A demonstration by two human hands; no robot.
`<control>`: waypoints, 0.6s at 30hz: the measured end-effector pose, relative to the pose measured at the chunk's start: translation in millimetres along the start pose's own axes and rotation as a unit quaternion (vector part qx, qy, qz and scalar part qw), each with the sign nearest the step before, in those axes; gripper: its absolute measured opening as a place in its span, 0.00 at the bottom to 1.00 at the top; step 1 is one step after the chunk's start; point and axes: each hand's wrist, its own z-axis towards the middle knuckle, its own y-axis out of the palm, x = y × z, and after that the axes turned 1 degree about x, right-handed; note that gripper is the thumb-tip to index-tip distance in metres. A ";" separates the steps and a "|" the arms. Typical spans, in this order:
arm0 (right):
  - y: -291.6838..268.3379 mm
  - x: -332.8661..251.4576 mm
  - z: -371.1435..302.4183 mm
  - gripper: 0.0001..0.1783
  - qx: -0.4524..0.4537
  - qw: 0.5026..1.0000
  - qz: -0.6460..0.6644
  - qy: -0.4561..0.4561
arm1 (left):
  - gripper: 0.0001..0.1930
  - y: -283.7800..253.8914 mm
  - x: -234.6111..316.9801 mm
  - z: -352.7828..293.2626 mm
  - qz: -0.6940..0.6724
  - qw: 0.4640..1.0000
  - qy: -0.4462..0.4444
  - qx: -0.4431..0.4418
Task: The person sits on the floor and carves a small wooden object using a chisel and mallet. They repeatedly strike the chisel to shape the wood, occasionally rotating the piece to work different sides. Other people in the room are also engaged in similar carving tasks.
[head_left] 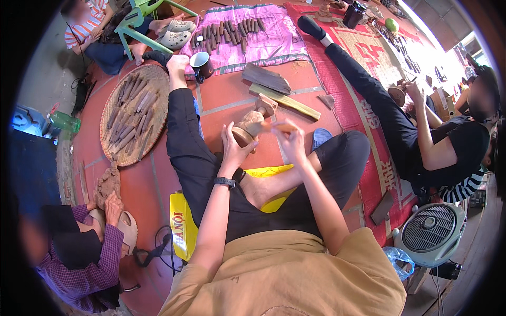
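Note:
My left hand (235,146) is wrapped round the base of a carved wooden figure (252,121), which lies tilted above the tiled floor between my legs. In my right hand (292,142) is a slim light-brown hand tool (280,127), its tip up against the carving. Motion smears that tip, so its exact kind is unclear. Just beyond the figure lie a dark wooden board (266,78) and a narrow yellowish plank (289,104).
A round woven tray (112,152) of dark-handled tools lies left; several more rest on a pink cloth (279,39). A mug (201,65) stands by my left foot. Co-workers sit at left and right, handling carvings. A fan (429,231) stands at right.

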 end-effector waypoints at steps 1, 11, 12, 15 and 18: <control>-8.6 15.6 12.4 0.07 0.018 1.000 -0.013 0.005 | 0.56 3.0 -0.4 -3.7 -0.007 1.000 -0.001 -0.002; 5.4 8.4 46.0 0.10 0.032 0.995 -0.096 0.008 | 0.58 9.3 1.9 2.8 -0.025 0.998 -0.060 0.006; 8.9 3.1 60.8 0.08 0.061 0.991 -0.123 -0.005 | 0.57 7.9 0.1 1.1 -0.019 0.998 -0.061 0.008; 26.1 -9.1 81.5 0.08 0.031 0.995 -0.095 -0.014 | 0.57 3.6 -9.8 1.0 -0.015 0.998 -0.063 0.023; 53.2 -6.1 92.1 0.08 -0.026 0.990 -0.134 -0.025 | 0.56 9.5 -6.1 1.0 -0.024 0.997 -0.067 0.027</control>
